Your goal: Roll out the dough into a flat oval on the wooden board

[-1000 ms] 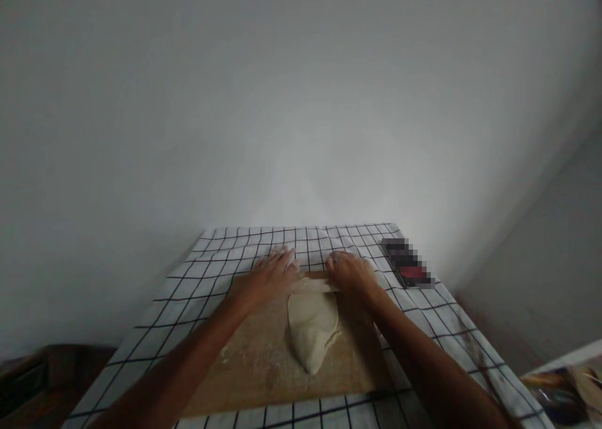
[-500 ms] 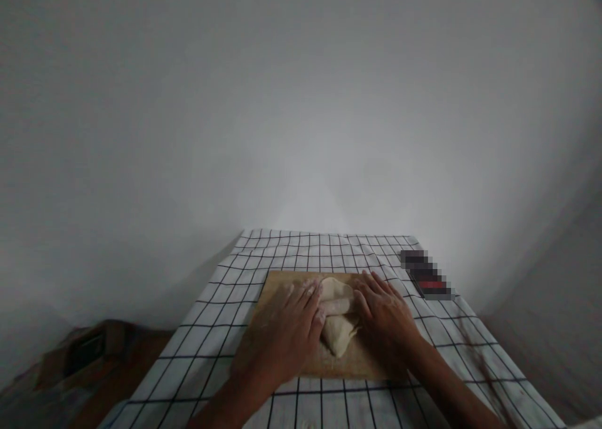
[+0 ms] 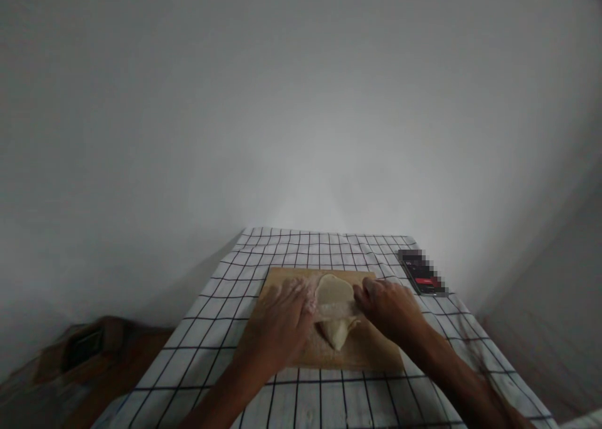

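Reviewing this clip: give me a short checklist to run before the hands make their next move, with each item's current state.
1. Roller lies across the dough: ok.
2. Visible dough within the edges of the wooden board: ok.
3. Left hand at the roller's left end: ok, its fingers extended rather than curled.
4. Right hand firmly gripping the right end: cannot tell; its fingers are curled there, but the grip is hidden.
5. Dough outline even: not ok; the near end tapers to a point and a small flap juts out on the right.
6. Phone off the board: ok, it lies on the checked cloth.
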The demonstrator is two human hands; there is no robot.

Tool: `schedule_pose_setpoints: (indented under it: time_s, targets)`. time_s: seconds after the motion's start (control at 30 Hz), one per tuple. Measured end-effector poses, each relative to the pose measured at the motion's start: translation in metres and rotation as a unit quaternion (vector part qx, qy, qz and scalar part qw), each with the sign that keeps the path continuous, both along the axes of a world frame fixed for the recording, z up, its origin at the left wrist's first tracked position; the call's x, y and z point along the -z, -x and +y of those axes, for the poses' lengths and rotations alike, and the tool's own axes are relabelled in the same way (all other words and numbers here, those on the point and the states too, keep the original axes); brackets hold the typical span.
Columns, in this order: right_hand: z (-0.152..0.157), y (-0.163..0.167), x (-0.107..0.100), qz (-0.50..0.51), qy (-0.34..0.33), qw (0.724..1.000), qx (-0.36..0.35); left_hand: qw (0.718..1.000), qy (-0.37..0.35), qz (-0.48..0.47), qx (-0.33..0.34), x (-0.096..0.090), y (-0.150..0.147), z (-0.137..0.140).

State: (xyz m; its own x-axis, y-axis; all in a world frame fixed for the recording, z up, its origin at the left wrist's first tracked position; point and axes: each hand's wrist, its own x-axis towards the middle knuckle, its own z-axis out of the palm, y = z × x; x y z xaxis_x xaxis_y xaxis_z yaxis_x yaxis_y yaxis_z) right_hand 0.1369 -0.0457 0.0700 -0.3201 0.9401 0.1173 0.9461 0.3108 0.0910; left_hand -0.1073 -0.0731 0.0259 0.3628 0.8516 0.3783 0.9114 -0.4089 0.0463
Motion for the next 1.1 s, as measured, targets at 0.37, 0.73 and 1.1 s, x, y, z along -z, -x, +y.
schedule_pose_setpoints:
  time_s: [0.37,0.73,1.1]
  targets:
    - [0.022,-0.001,0.059,0.097,-0.021,0.995,0.025,0.997,-0.03,0.067,-0.024,0.015,0.001,0.055]
    - [0.066,-0.001,0.056,0.07,0.019,0.997,-0.001,0.996,0.008,0.087,-0.017,0.019,0.002,0.093]
    - [0.042,-0.006,0.059,0.132,-0.011,0.984,-0.121,0.996,-0.048,0.026,-0.073,0.019,-0.022,-0.027]
